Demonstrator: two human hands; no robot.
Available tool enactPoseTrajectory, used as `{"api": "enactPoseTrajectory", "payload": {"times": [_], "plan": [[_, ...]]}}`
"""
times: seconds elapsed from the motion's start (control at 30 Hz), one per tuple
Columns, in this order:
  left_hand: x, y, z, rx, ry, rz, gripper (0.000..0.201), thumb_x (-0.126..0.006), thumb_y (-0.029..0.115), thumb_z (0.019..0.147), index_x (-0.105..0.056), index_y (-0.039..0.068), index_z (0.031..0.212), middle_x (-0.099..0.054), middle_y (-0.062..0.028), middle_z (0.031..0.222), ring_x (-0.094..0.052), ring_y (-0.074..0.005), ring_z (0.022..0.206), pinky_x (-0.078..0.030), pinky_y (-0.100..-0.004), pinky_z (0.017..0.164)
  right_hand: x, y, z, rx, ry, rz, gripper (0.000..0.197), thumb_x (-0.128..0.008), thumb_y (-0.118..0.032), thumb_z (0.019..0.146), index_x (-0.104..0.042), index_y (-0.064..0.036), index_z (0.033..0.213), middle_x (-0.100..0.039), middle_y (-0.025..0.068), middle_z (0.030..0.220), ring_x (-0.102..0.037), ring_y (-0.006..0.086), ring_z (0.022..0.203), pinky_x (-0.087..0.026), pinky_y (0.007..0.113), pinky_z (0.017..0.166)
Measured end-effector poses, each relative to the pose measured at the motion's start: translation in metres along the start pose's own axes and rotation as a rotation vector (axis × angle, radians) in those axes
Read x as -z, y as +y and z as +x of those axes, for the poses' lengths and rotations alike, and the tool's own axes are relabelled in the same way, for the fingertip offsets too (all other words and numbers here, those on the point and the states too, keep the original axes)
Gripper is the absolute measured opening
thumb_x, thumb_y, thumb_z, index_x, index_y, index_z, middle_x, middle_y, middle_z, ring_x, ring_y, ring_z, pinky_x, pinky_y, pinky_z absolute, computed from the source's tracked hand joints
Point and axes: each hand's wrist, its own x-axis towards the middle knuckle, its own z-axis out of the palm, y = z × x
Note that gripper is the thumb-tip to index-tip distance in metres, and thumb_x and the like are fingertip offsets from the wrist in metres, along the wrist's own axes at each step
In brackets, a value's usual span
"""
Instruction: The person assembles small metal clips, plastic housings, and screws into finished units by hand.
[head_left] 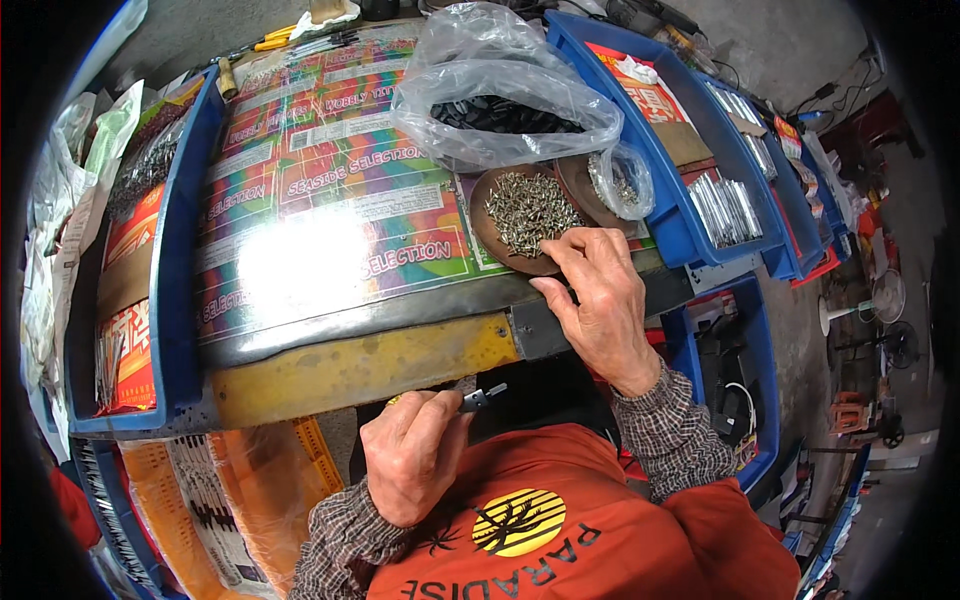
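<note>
My left hand is closed around a small dark piece with a thin metal tip, held just in front of the table's near edge. Most of that piece is hidden by the fingers, so its kind does not show. My right hand hangs over the near rim of a round brown bowl, its thumb and forefinger apart. The forefinger touches the heap of small metal pins or screws in the bowl. Nothing shows between the right fingertips.
Behind the bowl sits a clear plastic bag of black parts. A second bowl holds a small bag of metal bits. Blue trays flank the colourful printed table cover, and the right tray holds silver rods.
</note>
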Motion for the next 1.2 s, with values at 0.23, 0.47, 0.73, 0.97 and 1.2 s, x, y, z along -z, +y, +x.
{"api": "enactPoseTrajectory", "payload": {"times": [0.23, 0.47, 0.73, 0.97, 1.2], "plan": [[0.000, 0.002, 0.001, 0.002, -0.002, -0.004, 0.024, -0.074, -0.005, 0.069, -0.063, 0.002, 0.090, -0.059, -0.0102, 0.071, -0.057, -0.0242, 0.057, -0.045, -0.0327, 0.052, 0.002, -0.001, -0.002, -0.003, 0.032, -0.036, 0.034, -0.076, -0.004, 0.070, -0.066, 0.0017, 0.102, -0.058, 0.0121, 0.099, -0.055, 0.0290, 0.093, -0.048, 0.039, 0.077], [0.000, 0.001, 0.001, -0.013, 0.000, 0.014, 0.024, -0.074, -0.005, 0.069, -0.063, 0.002, 0.089, -0.059, -0.0109, 0.071, -0.058, -0.0254, 0.058, -0.045, -0.0331, 0.052, 0.001, 0.000, -0.004, 0.014, 0.036, -0.040, 0.029, -0.076, -0.004, 0.070, -0.067, 0.0009, 0.098, -0.059, 0.0113, 0.096, -0.056, 0.0287, 0.089, -0.048, 0.038, 0.075], [0.000, 0.005, 0.002, 0.041, -0.013, -0.007, 0.021, -0.074, -0.004, 0.071, -0.063, 0.002, 0.087, -0.058, -0.0101, 0.070, -0.057, -0.0246, 0.058, -0.045, -0.0328, 0.052, 0.003, 0.012, 0.006, 0.074, 0.023, 0.104, 0.015, -0.071, 0.002, 0.071, -0.064, -0.0014, 0.084, -0.061, 0.0101, 0.085, -0.057, 0.0283, 0.084, -0.046, 0.038, 0.075], [0.002, 0.008, -0.002, 0.071, -0.062, -0.010, 0.025, -0.074, -0.003, 0.069, -0.062, 0.000, 0.089, -0.057, -0.0113, 0.072, -0.058, -0.0280, 0.062, -0.047, -0.0360, 0.054, 0.011, -0.011, -0.007, 0.141, 0.038, 0.325, 0.015, -0.074, 0.000, 0.070, -0.065, -0.0036, 0.081, -0.062, 0.0085, 0.081, -0.059, 0.0272, 0.077, -0.047, 0.037, 0.069], [-0.001, 0.015, -0.004, 0.077, -0.070, -0.014, 0.022, -0.074, 0.000, 0.070, -0.061, 0.002, 0.088, -0.055, -0.0097, 0.071, -0.057, -0.0271, 0.061, -0.046, -0.0365, 0.052, 0.006, -0.041, -0.036, 0.103, -0.123, 0.740, 0.014, -0.076, -0.001, 0.072, -0.068, -0.0013, 0.083, -0.065, 0.0085, 0.081, -0.061, 0.0230, 0.076, -0.048, 0.033, 0.068]]}}
